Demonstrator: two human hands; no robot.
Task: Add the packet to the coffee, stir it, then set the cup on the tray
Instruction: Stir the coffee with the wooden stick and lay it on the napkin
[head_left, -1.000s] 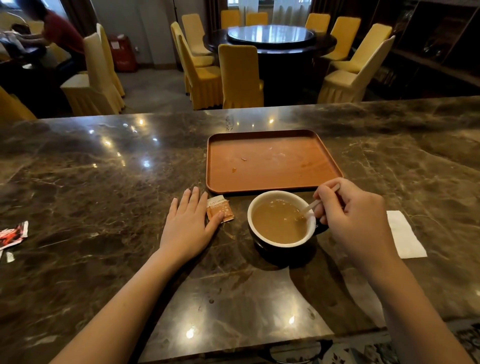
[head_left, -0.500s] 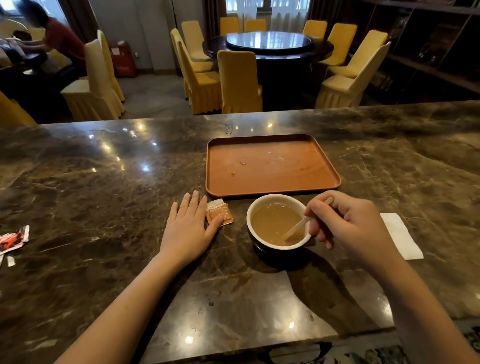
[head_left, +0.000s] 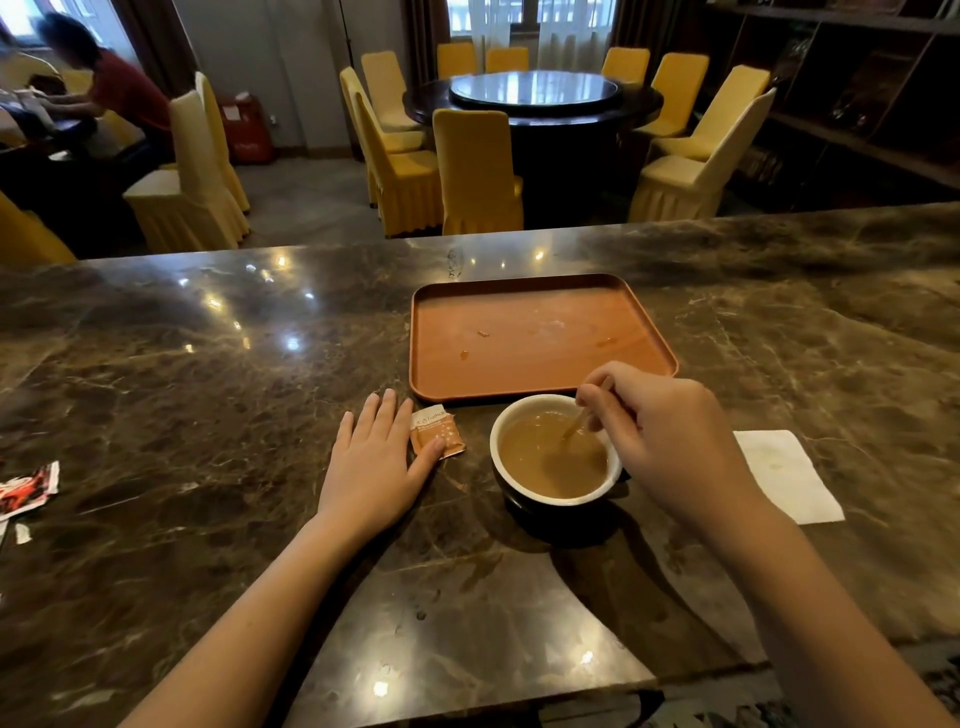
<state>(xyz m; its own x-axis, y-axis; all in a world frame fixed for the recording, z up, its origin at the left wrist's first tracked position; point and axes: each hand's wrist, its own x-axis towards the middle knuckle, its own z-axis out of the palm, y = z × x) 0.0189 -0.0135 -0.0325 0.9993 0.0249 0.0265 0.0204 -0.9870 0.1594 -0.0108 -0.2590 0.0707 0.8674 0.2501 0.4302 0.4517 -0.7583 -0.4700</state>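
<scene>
A dark cup with a white inside (head_left: 506, 486) holds light brown coffee (head_left: 545, 462) and stands on the marble counter just in front of the orange tray (head_left: 535, 384). My right hand (head_left: 670, 431) hovers over the cup's right rim, pinching a thin stir stick (head_left: 579, 423) whose lower end dips into the coffee. My left hand (head_left: 376, 457) lies flat on the counter to the cup's left, fingers spread. Its thumb touches a small orange packet (head_left: 434, 431) that lies torn beside the tray's near left corner.
A white napkin (head_left: 787, 475) lies right of the cup. A red and white wrapper (head_left: 26, 491) sits at the counter's left edge. The tray bears a few small stains. Beyond the counter are yellow-covered chairs (head_left: 475, 171), a round table and a seated person at far left.
My right hand has moved the stir stick around in the coffee, from the cup's right side toward its far rim. The left hand and the packet have stayed put.
</scene>
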